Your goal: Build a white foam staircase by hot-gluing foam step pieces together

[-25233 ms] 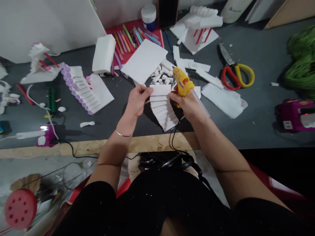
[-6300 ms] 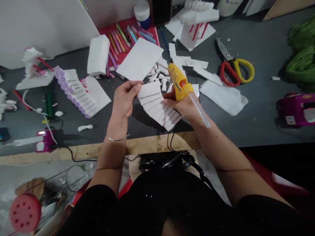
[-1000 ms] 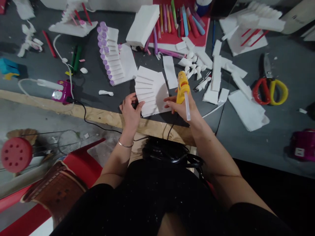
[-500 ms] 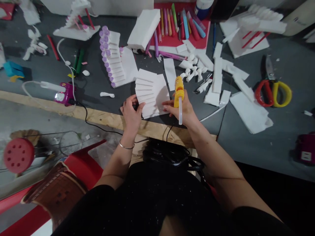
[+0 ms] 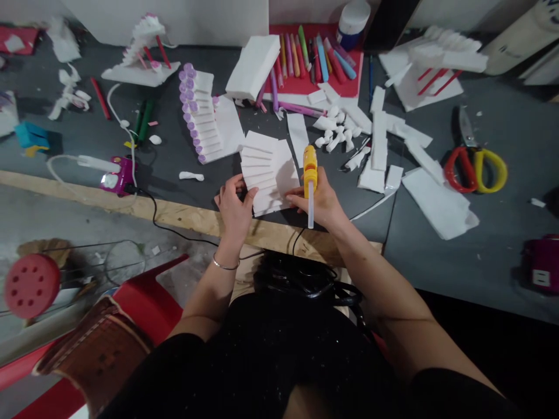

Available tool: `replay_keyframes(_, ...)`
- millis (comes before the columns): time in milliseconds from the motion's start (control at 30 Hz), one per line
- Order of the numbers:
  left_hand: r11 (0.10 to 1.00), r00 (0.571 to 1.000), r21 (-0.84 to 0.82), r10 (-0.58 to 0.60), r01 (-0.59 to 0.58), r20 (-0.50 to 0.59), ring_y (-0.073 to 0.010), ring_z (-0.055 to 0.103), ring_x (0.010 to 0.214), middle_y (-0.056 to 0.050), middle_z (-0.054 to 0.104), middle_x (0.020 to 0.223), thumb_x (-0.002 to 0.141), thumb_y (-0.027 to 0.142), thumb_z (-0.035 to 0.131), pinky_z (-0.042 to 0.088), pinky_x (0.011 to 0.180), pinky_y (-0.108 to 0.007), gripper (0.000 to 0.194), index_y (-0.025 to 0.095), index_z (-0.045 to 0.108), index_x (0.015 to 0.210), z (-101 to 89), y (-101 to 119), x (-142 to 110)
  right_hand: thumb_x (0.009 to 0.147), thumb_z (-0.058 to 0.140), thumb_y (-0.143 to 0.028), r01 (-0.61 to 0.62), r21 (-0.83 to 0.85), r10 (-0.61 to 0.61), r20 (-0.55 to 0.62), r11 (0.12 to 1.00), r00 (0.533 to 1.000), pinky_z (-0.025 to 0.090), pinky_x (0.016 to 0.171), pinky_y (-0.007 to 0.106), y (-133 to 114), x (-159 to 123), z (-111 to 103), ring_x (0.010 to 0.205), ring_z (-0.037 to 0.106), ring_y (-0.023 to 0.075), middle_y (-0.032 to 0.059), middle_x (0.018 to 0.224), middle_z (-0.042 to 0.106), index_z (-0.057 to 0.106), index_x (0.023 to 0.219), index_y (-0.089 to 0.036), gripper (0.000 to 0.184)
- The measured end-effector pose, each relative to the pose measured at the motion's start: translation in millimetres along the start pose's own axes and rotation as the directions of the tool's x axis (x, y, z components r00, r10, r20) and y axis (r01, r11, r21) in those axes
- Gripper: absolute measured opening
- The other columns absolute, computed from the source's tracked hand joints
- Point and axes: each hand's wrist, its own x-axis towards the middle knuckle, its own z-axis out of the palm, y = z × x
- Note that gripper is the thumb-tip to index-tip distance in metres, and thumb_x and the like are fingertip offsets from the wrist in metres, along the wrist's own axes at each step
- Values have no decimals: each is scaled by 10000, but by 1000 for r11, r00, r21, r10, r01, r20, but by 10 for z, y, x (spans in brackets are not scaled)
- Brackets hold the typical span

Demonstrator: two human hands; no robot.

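Observation:
In front of me lies a white piece with overlapping strips like small steps (image 5: 261, 169), a flat white panel (image 5: 286, 166) on its right side. My left hand (image 5: 234, 206) grips its lower left edge, thumb on top of the strips and fingers curled at the side. A yellow glue gun (image 5: 310, 166) with a clear glue stick poking out of its back sits in my right hand (image 5: 322, 201). Fingertips of that hand touch the panel's lower right edge. Behind and to the left is a similar stepped piece with purple round ends (image 5: 204, 119).
Red-and-yellow scissors (image 5: 474, 166), white strips (image 5: 379, 139) and small white twisted bits (image 5: 338, 131) lie to the right. A white block (image 5: 253, 67) and markers (image 5: 317, 58) are at the back. A purple power adapter (image 5: 117, 174) with cables lies left, near the table's wooden edge (image 5: 183, 215).
The view has tilted a little, so the table things sit slightly lower in the picture. Both hands keep the same hold, and the stepped piece looks unmoved.

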Motion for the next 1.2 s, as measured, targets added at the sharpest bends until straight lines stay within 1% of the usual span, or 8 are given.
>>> replay_keyframes(133,1000,1000,18,-5,5,6,-301,698,1108,-104,788,1163,953,490,736,429,1076,-483,427,218,659,1274,5,33,5,737,820,-447,-63,33,63,6,997,998,660,626,477,-54,-24,3,612,697,193,-29,883,725,392,1032,-306,538)
replay_keyframes(267,1000,1000,20,-2,2,3,-308,690,1112,-111,779,1181,958,504,720,433,1065,-488,431,218,651,1274,10,39,0,752,824,-444,-57,6,57,3,998,998,644,604,483,-76,-41,-3,583,671,193,-38,854,717,399,1047,-319,532)
replay_keyframes(400,999,1000,31,15,-15,-11,-306,681,1106,-114,765,1175,967,516,699,443,1039,-471,413,227,653,1259,23,14,-5,756,832,-451,-40,-12,40,6,999,999,646,641,511,-67,-45,-11,586,684,214,-32,860,732,419,1095,-326,549)
replay_keyframes(567,998,1000,48,30,-30,-8,-308,673,1112,-130,753,1178,989,546,656,445,1033,-464,431,217,651,1267,31,-2,-8,753,835,-485,-36,-31,36,-1,999,999,621,613,477,-36,-45,-14,559,667,205,-36,840,725,416,1094,-329,562)
replay_keyframes(667,998,999,56,34,-33,-5,-309,672,1135,-131,747,1191,997,563,636,438,1045,-459,458,215,639,1294,34,-1,-18,749,830,-499,-33,-67,32,-12,997,999,617,632,480,-25,-49,-9,613,691,231,-24,849,720,414,1101,-329,571)
replay_keyframes(833,997,999,61,48,-47,-18,-308,677,1138,-138,745,1197,999,574,629,437,1051,-456,500,197,618,1327,50,-8,-31,723,831,-504,-2,-174,-9,-60,985,998,613,730,480,-78,-61,35,764,739,276,-16,858,714,429,1112,-315,590)
replay_keyframes(967,998,999,52,42,-41,-20,-304,681,1126,-130,748,1189,992,571,642,446,1046,-454,485,214,611,1319,50,-8,-38,706,843,-503,-13,-234,-5,-76,972,997,600,740,463,-124,-72,76,811,748,296,-14,840,691,452,1131,-308,610)
replay_keyframes(1200,998,999,50,44,-42,-32,-315,675,1139,-145,736,1197,1003,582,612,436,1065,-467,515,188,597,1334,60,0,-56,750,809,-546,7,-136,-16,-60,991,998,624,790,488,-109,-81,67,825,757,280,22,948,752,434,1097,-316,560)
